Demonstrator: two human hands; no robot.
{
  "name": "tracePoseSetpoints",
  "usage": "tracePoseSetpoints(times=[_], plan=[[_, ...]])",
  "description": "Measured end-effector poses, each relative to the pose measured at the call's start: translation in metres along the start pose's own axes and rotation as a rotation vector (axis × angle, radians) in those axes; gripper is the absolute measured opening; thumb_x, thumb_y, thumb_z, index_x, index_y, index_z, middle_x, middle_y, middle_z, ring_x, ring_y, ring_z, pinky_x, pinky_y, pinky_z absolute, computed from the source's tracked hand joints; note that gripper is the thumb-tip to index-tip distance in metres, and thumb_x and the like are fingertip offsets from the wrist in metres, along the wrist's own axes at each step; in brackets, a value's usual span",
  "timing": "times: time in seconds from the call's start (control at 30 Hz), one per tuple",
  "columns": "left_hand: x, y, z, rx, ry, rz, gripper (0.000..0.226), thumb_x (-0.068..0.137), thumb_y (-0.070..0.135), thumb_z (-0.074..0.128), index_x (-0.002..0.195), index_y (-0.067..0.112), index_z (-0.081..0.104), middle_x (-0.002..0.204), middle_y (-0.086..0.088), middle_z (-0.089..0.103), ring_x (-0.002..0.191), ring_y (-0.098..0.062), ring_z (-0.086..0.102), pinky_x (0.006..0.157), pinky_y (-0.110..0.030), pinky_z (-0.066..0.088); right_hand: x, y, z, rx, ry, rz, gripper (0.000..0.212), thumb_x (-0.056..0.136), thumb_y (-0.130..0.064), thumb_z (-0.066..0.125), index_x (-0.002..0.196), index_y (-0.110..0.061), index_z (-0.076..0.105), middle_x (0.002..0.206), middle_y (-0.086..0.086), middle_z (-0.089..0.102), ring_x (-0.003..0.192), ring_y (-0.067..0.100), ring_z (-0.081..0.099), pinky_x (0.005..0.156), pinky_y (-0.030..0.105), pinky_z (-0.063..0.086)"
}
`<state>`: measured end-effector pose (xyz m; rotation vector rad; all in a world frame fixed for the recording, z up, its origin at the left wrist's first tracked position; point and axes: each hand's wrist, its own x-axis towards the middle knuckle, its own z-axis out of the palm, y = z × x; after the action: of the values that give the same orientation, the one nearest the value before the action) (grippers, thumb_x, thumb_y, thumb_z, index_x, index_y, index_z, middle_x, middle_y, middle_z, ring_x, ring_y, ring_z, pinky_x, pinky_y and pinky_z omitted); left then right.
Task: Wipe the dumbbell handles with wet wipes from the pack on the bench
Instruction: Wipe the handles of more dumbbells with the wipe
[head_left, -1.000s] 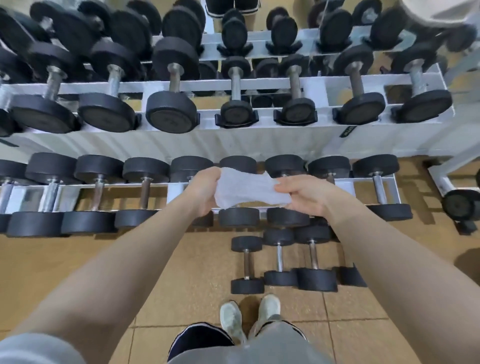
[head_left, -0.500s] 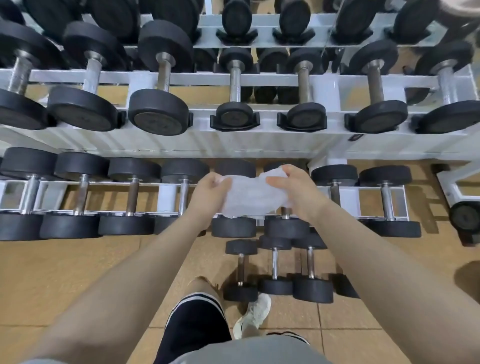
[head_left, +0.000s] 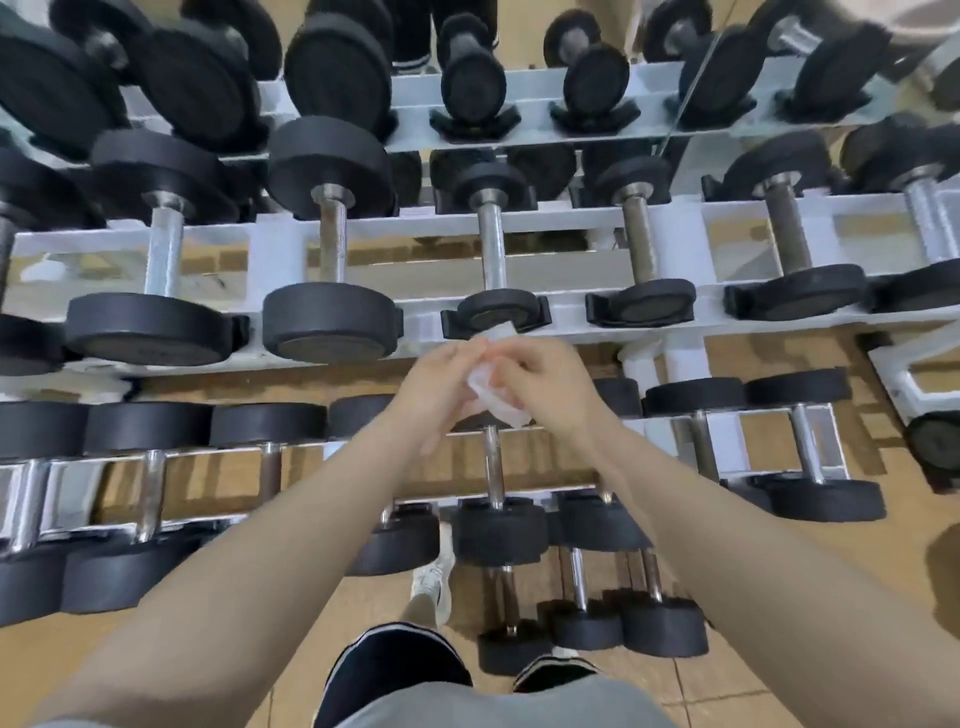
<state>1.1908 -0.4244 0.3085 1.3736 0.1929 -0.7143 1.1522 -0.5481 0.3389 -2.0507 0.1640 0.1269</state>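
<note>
Wipe (head_left: 491, 397), white and crumpled, sits bunched between both hands in front of the rack, level with the gap between the middle and bottom tiers. Left hand (head_left: 434, 387) has its fingers curled onto the wipe from the left; right hand (head_left: 550, 387) grips it from the right, fingers folded over the wad. The two hands are touching or nearly so, with only a small part of the wipe showing between and above them.

Directly beyond the hands, on the middle tier, rests a small dumbbell (head_left: 493, 254) with a bare chrome handle, its near head seated in a black cradle. Just under the hands a bottom-tier dumbbell (head_left: 493, 478) shows its handle running toward the camera. White rack (head_left: 680, 244) carries three tiers of black-headed dumbbells, larger ones to the left.

Three small dumbbells (head_left: 587, 618) lie on the tan tiled floor (head_left: 810, 587) in front of the rack, near a white shoe (head_left: 434, 584). Dark shorts with a striped hem show at the bottom edge.
</note>
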Motion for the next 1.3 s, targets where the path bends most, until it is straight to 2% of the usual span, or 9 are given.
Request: tracePoseSetpoints(times=[0.17, 0.27, 0.37, 0.6, 0.7, 0.83, 1.1, 1.2, 1.3], plan=[[0.047, 0.043, -0.023, -0.064, -0.063, 0.016, 0.019, 0.099, 0.022, 0.042, 0.096, 0.008, 0.055, 0.095, -0.006, 0.063, 0.088, -0.018, 0.061, 0.076, -0.030, 0.055, 0.063, 0.002, -0.007, 0.205, 0.160, 0.196, 0.033, 0.089, -0.024, 0.062, 0.119, -0.016, 0.051, 0.106, -0.009, 0.055, 0.097, 0.009, 0.053, 0.083, 0.022, 0.047], [0.074, 0.062, -0.028, -0.032, -0.066, -0.010, 0.016, 0.098, 0.023, 0.045, 0.086, 0.018, 0.055, 0.089, -0.001, 0.062, 0.082, -0.015, 0.060, 0.071, -0.027, 0.052, 0.093, 0.006, -0.010, 0.542, 0.037, 0.452, 0.022, 0.089, -0.024, 0.061, 0.107, -0.011, 0.062, 0.105, 0.004, 0.067, 0.102, 0.026, 0.062, 0.088, 0.038, 0.052], [0.103, 0.070, -0.035, 0.167, -0.032, 0.022, 0.011, 0.096, 0.023, 0.049, 0.087, 0.019, 0.055, 0.088, 0.001, 0.060, 0.087, -0.017, 0.057, 0.075, -0.026, 0.048, 0.115, 0.005, -0.012, 0.531, 0.132, 0.488, 0.012, 0.090, -0.018, 0.059, 0.078, -0.013, 0.059, 0.078, 0.003, 0.063, 0.075, 0.020, 0.057, 0.065, 0.026, 0.047], [0.158, 0.074, -0.044, 0.801, -0.109, 0.077, 0.053, 0.081, 0.040, 0.067, 0.123, 0.011, 0.051, 0.120, -0.001, 0.057, 0.111, -0.018, 0.054, 0.097, -0.033, 0.043, 0.182, 0.013, -0.033, -0.120, 0.598, 0.337, 0.017, 0.093, -0.025, 0.049, 0.098, -0.012, 0.058, 0.085, -0.005, 0.053, 0.078, 0.013, 0.048, 0.071, 0.024, 0.036], [0.164, 0.072, -0.040, 0.894, -0.271, 0.034, 0.069, 0.073, 0.046, 0.073, 0.130, 0.018, 0.048, 0.131, 0.001, 0.055, 0.117, -0.018, 0.053, 0.098, -0.032, 0.044, 0.213, 0.004, -0.026, -0.569, 0.501, -0.105, 0.015, 0.086, -0.007, 0.059, 0.101, -0.004, 0.061, 0.097, 0.007, 0.057, 0.086, 0.021, 0.054, 0.069, 0.027, 0.041], [0.172, 0.068, -0.042, 0.917, -0.323, 0.041, 0.077, 0.068, 0.049, 0.076, 0.131, 0.017, 0.046, 0.131, -0.001, 0.056, 0.115, -0.017, 0.055, 0.099, -0.034, 0.046, 0.246, 0.020, -0.013, -1.096, -0.056, -0.650, 0.046, 0.035, 0.011, 0.081, 0.075, -0.003, 0.064, 0.075, 0.013, 0.068, 0.074, 0.030, 0.066, 0.062, 0.034, 0.055], [0.171, 0.065, -0.042, 0.939, -0.366, 0.027, 0.076, 0.075, 0.045, 0.072, 0.137, 0.014, 0.041, 0.135, -0.004, 0.052, 0.123, -0.019, 0.051, 0.100, -0.030, 0.041, 0.234, 0.032, -0.025, -1.153, -0.608, -0.487, 0.032, 0.083, 0.006, 0.056, 0.113, -0.004, 0.057, 0.122, 0.025, 0.057, 0.124, 0.040, 0.046, 0.100, 0.049, 0.043], [0.165, 0.064, -0.041, 0.921, -0.349, 0.013, 0.071, 0.078, 0.044, 0.069, 0.136, 0.013, 0.043, 0.135, -0.005, 0.053, 0.121, -0.019, 0.051, 0.099, -0.028, 0.040, 0.228, 0.031, -0.029, -1.209, -0.661, -0.422, 0.033, 0.089, -0.001, 0.051, 0.122, -0.009, 0.052, 0.138, 0.019, 0.046, 0.128, 0.033, 0.042, 0.100, 0.044, 0.042], [0.164, 0.067, -0.040, 0.894, -0.306, -0.016, 0.067, 0.076, 0.041, 0.072, 0.132, 0.014, 0.046, 0.130, -0.004, 0.056, 0.116, -0.018, 0.053, 0.091, -0.024, 0.039, 0.253, 0.025, -0.032, -1.191, -0.436, -0.672, 0.032, 0.069, 0.011, 0.067, 0.096, -0.005, 0.063, 0.106, 0.018, 0.064, 0.100, 0.033, 0.062, 0.080, 0.039, 0.055]])
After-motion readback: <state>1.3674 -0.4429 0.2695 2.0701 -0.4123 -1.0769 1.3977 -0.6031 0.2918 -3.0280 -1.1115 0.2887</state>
